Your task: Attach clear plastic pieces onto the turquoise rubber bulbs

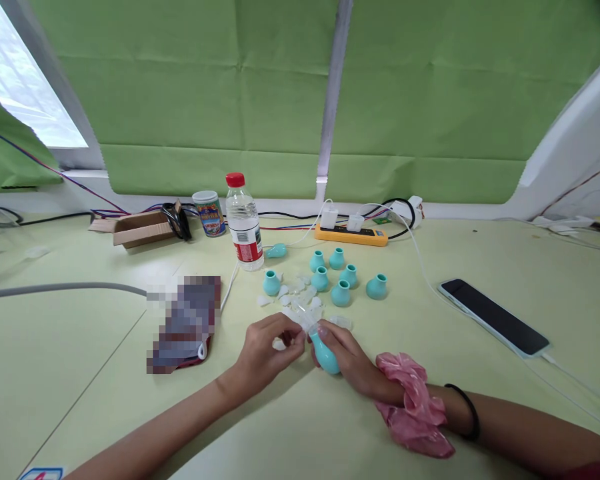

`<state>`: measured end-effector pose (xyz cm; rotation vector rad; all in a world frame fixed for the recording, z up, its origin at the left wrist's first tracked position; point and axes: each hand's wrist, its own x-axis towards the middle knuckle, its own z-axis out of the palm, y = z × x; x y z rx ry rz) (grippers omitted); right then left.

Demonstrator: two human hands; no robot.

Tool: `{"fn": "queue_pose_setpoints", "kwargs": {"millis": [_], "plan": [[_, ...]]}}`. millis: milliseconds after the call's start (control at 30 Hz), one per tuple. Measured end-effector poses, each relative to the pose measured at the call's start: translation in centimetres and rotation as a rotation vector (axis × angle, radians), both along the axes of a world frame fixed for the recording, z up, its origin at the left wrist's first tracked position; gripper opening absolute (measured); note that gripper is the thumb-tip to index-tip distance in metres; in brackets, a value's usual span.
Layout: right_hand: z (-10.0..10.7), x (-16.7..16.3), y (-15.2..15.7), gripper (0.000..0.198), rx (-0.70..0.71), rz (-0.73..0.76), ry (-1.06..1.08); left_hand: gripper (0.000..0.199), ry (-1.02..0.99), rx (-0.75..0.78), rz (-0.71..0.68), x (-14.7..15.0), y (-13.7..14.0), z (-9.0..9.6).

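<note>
My right hand (347,357) is wrapped around a teal rubber bulb (326,355), its rounded end toward me. A clear plastic nozzle (304,312) points away from the bulb's neck. Close beside that neck, my left hand (270,347) has thumb and forefinger pinched together; whatever lies between them is too small to make out. Just beyond my hands, small translucent white pieces (295,290) lie scattered on the table (260,433). Several teal bulbs with open necks, such as one bulb (341,293), stand behind and right of them.
A water bottle (245,230) stands beyond the pieces, with a teal bulb (276,251) lying next to it. Further back are a can (210,213), a cardboard box (143,230) and a yellow power strip (351,235). A phone (494,317) with a cable lies right; a blurred item (187,323) lies left.
</note>
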<state>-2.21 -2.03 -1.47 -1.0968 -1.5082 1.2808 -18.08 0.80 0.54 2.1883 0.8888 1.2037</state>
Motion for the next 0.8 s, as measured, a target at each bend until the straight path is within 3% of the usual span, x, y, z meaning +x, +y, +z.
{"fn": "queue_pose_setpoints", "kwargs": {"millis": [100,167,233,300,400,567,733,800], "plan": [[-0.1,0.1,0.1,0.037,-0.082,-0.029,0.177,0.009,-0.104,-0.394,-0.058,-0.7,0.9,1.4],[-0.1,0.3,0.2,0.038,-0.116,-0.059,0.226,0.012,-0.137,-0.492,-0.069,-1.4,1.9,1.8],[0.0,0.5,0.4,0.037,-0.092,-0.043,0.21,0.012,-0.05,-0.363,0.031,-1.9,3.0,1.4],[0.0,0.6,0.4,0.036,-0.036,0.011,0.176,0.013,0.125,-0.118,0.137,-2.3,4.0,0.7],[0.0,0.6,0.3,0.033,0.012,0.072,0.056,0.015,0.291,0.068,0.156,-2.5,4.8,-0.4],[-0.2,0.3,0.1,0.023,0.136,0.024,-0.273,0.02,0.256,0.116,0.201,-1.6,2.9,0.1],[0.0,0.0,-0.7,0.009,0.325,0.201,-0.408,0.032,0.393,0.12,-0.047,-0.3,-0.6,0.4],[0.2,0.1,-1.1,0.01,0.386,0.231,-0.457,0.037,0.38,0.013,-0.134,0.1,-1.2,0.2]]}}
